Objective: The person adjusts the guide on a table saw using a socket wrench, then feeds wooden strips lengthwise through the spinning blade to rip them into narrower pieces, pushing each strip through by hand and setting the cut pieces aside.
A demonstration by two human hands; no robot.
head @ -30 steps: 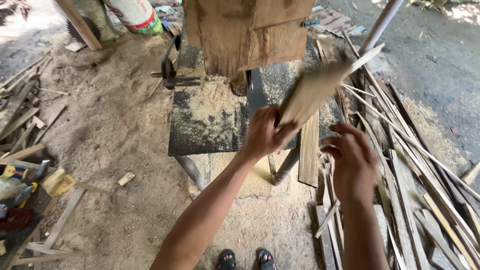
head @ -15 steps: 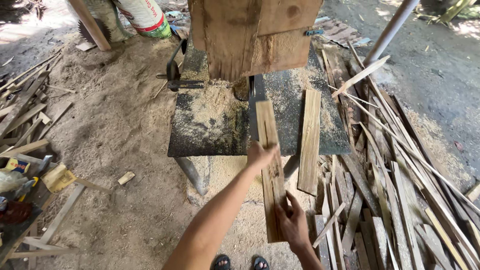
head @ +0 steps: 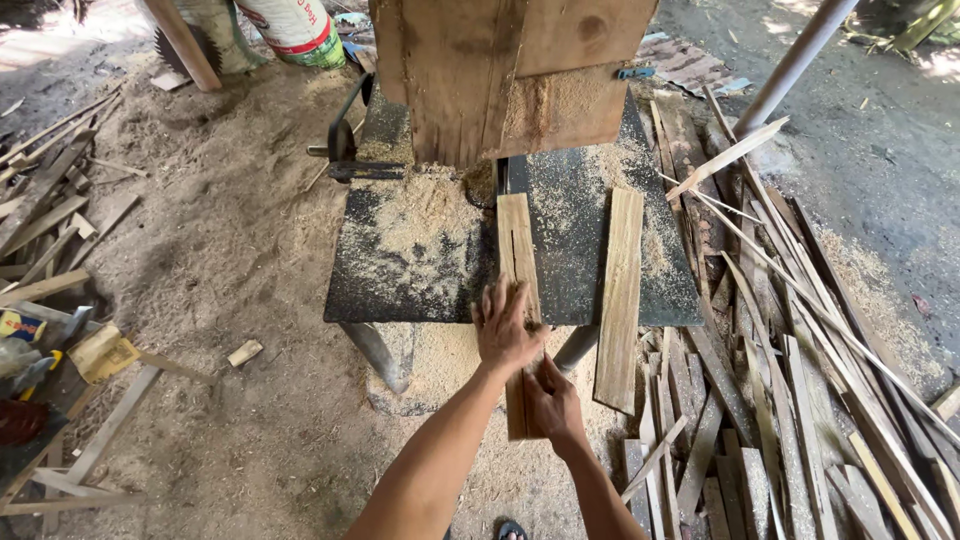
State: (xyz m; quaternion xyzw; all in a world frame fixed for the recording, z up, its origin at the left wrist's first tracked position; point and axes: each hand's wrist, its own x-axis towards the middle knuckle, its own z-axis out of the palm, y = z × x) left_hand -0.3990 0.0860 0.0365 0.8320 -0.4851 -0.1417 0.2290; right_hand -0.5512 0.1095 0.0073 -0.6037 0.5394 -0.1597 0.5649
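Left hand (head: pixel 507 328) lies flat on a plank (head: pixel 519 262), fingers spread, pressing it to the counter (head: pixel 400 285); right hand (head: pixel 553 402) grips the plank's near end, which overhangs the counter edge. Its far end points at the saw housing (head: pixel 470 70), with a slit running down its middle. A second plank (head: pixel 621 290) lies just beside it to the right, apart. Sawdust (head: pixel 425 215) is heaped to the left. To feed well, I'd judge the slit should stay in line with the blade, fingers kept off that line, pressure even.
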